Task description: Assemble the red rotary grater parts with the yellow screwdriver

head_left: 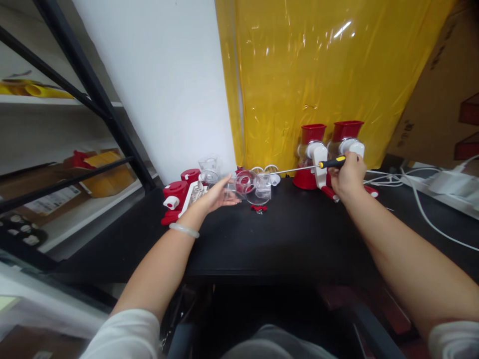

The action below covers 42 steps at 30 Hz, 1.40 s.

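Observation:
My left hand (220, 195) is closed around a clear plastic housing (262, 188), held just above the black table. A red ring shows through the round end of the housing. In my right hand (349, 174) is a screwdriver (331, 163) with a yellow and black handle. Its long shaft points left, and the tip is near the housing; whether they touch I cannot tell. Small red parts (259, 208) with tiny screw-like bits lie on the table below the housing. White round parts (272, 175) sit just behind it.
Two red and white rotary graters (313, 154) stand at the back right. Red bases (175, 192) and another clear hopper (209, 165) sit at the left. White cables (415, 192) and a power strip (449, 179) lie on the right. A black-framed shelf (108, 109) borders the left.

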Each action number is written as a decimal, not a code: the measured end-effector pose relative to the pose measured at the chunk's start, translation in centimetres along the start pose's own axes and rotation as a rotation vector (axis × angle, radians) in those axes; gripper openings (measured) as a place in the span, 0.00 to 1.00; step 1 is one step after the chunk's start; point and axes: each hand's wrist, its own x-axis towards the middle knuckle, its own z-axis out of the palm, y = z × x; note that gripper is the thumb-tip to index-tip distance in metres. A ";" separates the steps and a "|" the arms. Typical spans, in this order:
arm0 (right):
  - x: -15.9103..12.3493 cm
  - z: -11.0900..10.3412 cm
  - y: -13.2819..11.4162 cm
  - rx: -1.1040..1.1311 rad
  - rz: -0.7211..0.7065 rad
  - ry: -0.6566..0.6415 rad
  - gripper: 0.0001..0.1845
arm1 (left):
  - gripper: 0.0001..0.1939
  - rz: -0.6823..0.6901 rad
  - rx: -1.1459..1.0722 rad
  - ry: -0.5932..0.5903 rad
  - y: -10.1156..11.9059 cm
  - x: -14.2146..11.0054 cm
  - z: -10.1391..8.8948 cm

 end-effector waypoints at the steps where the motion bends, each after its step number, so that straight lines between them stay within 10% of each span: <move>1: 0.1 -0.1 0.1 -0.003 -0.018 0.043 0.14 | 0.21 -0.024 0.026 0.006 0.0 -0.2 0.1; 13: -1.0 0.8 -0.9 -0.031 0.113 0.237 0.08 | 0.25 -0.208 0.080 -0.111 -1.3 0.9 -1.3; 24: -0.4 0.4 0.3 -0.191 0.137 0.063 0.12 | 0.16 -0.217 0.285 0.082 -0.1 0.4 -1.3; 33: -0.7 -0.5 1.1 -0.299 0.064 -0.039 0.23 | 0.05 0.120 0.437 0.135 -0.1 1.2 -1.8; 39: -1.0 -0.6 1.2 -0.194 0.078 -0.044 0.20 | 0.09 0.793 0.803 0.345 -0.1 -0.9 0.4; 42: -1.0 -0.4 1.2 -0.107 0.098 -0.048 0.16 | 0.18 1.001 1.097 0.264 -0.7 -2.3 2.2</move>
